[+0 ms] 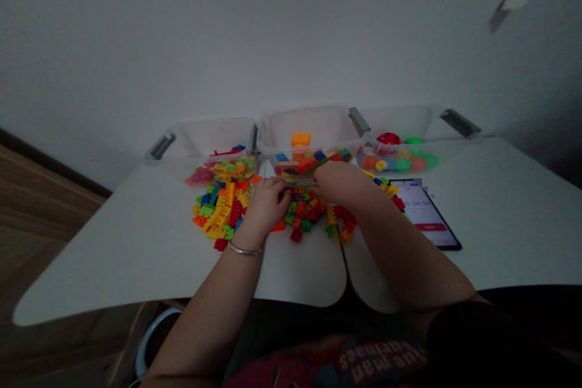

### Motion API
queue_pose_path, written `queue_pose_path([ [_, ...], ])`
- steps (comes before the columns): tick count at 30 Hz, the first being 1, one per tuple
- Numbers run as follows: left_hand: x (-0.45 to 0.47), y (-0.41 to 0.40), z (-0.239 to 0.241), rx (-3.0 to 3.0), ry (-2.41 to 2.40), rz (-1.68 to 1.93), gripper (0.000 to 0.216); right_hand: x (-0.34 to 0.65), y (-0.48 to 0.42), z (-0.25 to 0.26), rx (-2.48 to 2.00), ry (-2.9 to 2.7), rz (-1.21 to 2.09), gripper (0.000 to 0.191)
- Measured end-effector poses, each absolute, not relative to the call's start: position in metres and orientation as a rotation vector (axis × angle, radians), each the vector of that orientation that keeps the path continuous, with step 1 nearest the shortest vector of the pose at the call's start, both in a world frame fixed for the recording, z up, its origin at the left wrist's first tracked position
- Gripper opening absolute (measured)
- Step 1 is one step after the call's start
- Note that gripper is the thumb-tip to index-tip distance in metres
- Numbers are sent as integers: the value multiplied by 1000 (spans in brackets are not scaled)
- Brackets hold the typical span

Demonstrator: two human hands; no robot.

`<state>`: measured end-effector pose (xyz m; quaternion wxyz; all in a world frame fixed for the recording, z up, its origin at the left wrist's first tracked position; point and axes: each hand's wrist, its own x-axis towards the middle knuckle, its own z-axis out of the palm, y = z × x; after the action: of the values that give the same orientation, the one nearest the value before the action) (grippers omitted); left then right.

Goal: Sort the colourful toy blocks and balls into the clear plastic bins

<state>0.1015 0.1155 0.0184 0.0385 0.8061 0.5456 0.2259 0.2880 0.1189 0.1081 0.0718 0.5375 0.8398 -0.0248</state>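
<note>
A spread-out pile of toy building bricks (220, 215) in yellow, red, orange, green and blue lies on the white table. Over the middle of the pile, my left hand (268, 203) has its fingers curled and thumb drawn in. My right hand (339, 185) is bent downward opposite it, fingertips close together near the front of the middle bin. A small green piece (293, 182) shows between the two hands. What either hand pinches is too small and dim to make out. Red and green bricks (300, 212) lie just below the hands.
Three clear plastic bins stand against the wall: the left bin (218, 130) with yellow and pink pieces, the middle bin (313, 124) with blocks, the right bin (404, 118) with balls. A phone (430, 215) showing a timer lies at right. A seam (344, 254) splits the table's front.
</note>
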Motion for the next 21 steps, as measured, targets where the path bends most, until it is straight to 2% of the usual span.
queue_pose_path([
  [7, 102, 115, 19, 2454, 1683, 687, 26, 284, 123, 97, 1579, 2510, -122, 29],
  [21, 101, 116, 16, 2481, 1686, 695, 28, 281, 124, 91, 1515, 2679, -12, 28],
])
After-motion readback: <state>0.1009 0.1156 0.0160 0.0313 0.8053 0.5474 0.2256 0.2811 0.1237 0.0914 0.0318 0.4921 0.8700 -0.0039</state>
